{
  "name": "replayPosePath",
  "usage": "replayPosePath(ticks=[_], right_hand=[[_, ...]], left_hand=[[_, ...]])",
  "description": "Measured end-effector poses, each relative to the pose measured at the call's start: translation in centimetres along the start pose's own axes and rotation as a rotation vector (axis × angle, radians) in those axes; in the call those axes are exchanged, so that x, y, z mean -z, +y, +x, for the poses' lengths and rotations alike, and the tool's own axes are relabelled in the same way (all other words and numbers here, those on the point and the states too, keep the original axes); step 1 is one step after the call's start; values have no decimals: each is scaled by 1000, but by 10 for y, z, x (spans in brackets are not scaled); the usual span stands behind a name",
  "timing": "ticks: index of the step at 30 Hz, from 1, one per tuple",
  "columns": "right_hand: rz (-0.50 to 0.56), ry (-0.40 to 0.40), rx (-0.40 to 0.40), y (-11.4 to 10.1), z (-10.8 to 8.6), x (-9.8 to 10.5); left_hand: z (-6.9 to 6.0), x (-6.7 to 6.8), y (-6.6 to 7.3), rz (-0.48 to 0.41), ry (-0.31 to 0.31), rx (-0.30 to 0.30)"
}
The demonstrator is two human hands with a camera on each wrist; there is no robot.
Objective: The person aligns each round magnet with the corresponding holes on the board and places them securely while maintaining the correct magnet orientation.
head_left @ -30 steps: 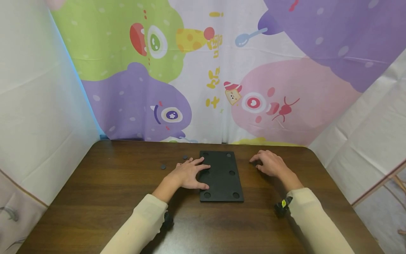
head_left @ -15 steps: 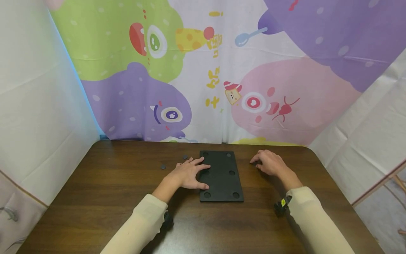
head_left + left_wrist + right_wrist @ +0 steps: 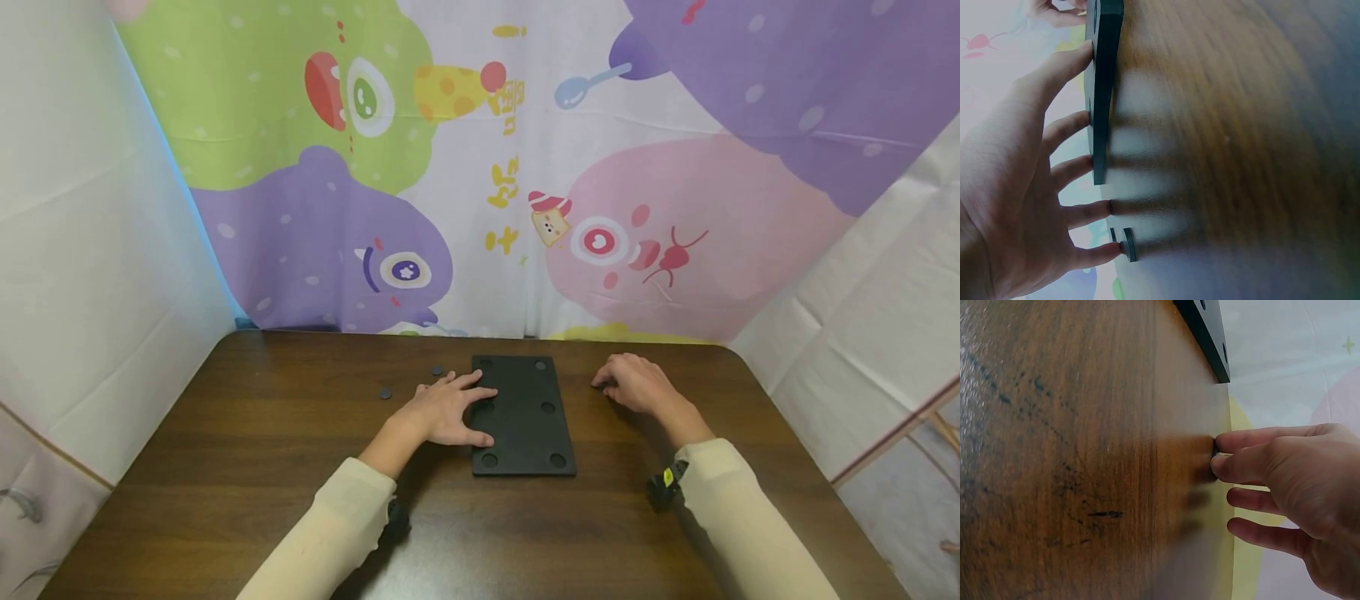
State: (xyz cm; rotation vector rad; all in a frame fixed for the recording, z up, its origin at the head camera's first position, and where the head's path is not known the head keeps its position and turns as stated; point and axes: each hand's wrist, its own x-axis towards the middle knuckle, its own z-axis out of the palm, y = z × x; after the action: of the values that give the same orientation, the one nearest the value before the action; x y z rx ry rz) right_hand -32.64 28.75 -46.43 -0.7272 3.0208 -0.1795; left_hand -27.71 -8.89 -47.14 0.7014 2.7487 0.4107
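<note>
Pinch at right: my right grip, nearly closed, has a small dark disc between thumb and forefinger at the table, to the right of the black board and apart from it. My left grip lies spread on the board's left edge. So thin a disc could slip if caught only by its rim; uneven left pressure might slide the board, or outer fingers nudge the nearby loose disc.

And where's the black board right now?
In the head view, the black board lies on the table just right of centre, the left hand touching its left side and the right hand apart, to its right.
</note>
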Motion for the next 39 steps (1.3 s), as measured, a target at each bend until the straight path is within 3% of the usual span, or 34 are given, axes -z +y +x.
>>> replayPosePath(ticks=[11,19,29,39], right_hand=[[16,-28,-30,1,1,0],[18,0,-26,4,1,-3],[43,7,-57,7,-1,-5],[72,13,-79,9,-3,-4]], left_hand=[[-1,1,1,-3,-5,1],[2,-1,-3,-21,-6,-3],[22,-23,-27,-58,17,-28],[17,-13,-18,-26,1,-22]])
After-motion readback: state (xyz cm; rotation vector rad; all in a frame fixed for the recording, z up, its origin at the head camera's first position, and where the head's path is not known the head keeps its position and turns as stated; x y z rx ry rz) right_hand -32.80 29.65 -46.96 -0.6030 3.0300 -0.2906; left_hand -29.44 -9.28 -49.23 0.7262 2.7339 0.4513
